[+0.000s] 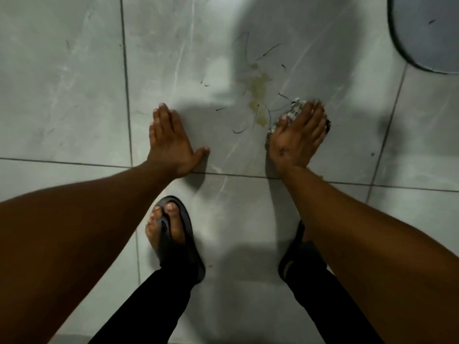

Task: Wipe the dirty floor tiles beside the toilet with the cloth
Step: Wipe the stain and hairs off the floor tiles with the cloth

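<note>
A yellowish stain point(258, 93) with several dark hairs around it lies on the grey floor tile point(193, 45). My right hand point(296, 139) presses flat on a small patterned cloth point(295, 105), just right of the stain; only the cloth's edges show around my fingers. My left hand point(170, 140) rests flat on the same tile, fingers together and thumb out, holding nothing, left of the stain.
The toilet's rounded base point(427, 33) sits at the top right. My feet in dark sandals point(178, 234) stand on the tile below my hands. Grout lines run along the tile edges.
</note>
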